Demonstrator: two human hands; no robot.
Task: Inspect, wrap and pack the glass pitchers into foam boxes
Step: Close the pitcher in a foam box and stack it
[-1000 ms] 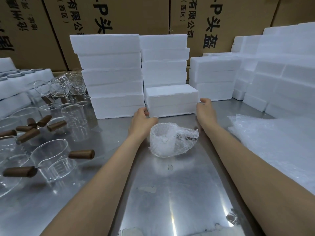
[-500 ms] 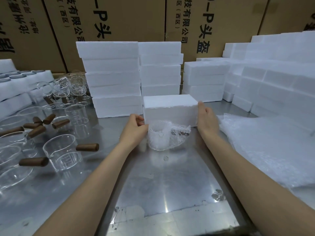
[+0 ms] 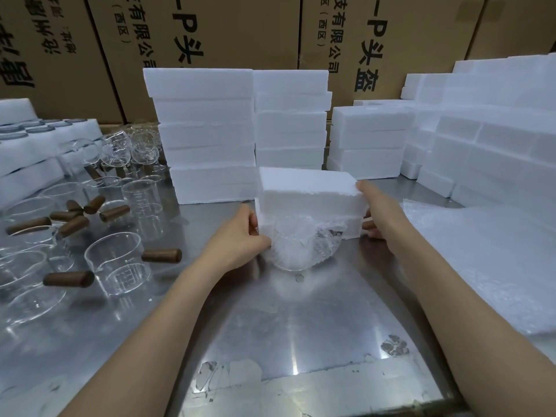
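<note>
**Both hands hold one foam box behind the wrapped pitcher**

Head view: The foam box (image 3: pixel 310 200) is in the middle of the metal table (image 3: pixel 301 332), w/ a hand on each end. The left hand (image 3: pixel 237 239) grips the left end: its thumb lies on the front face near the lower corner, the other fingers go behind the box and are hidden. The right hand (image 3: pixel 380 212) grips the right end, w/ its thumb up on the top right corner and its fingers curled under the lower part. So both hands are clamped on the same box, one on each side.

The wrapped pitcher (image 3: pixel 301 245), covered in bubble wrap, sits on the table directly in front of the box, between the two wrists, and hides the lower front of the box. No hand holds it. I cannot tell if the left hand touches the wrap.

On the left of the table are bare glass pitchers (image 3: pixel 117 263) w/ brown wooden handles. Behind the box are stacks of foam boxes (image 3: pixel 207 136), approx. in three columns. On the right lies a sheet of bubble wrap (image 3: pixel 481 260). Cardboard cartons (image 3: pixel 234 28) w/ printed letters stand at the back.
</note>
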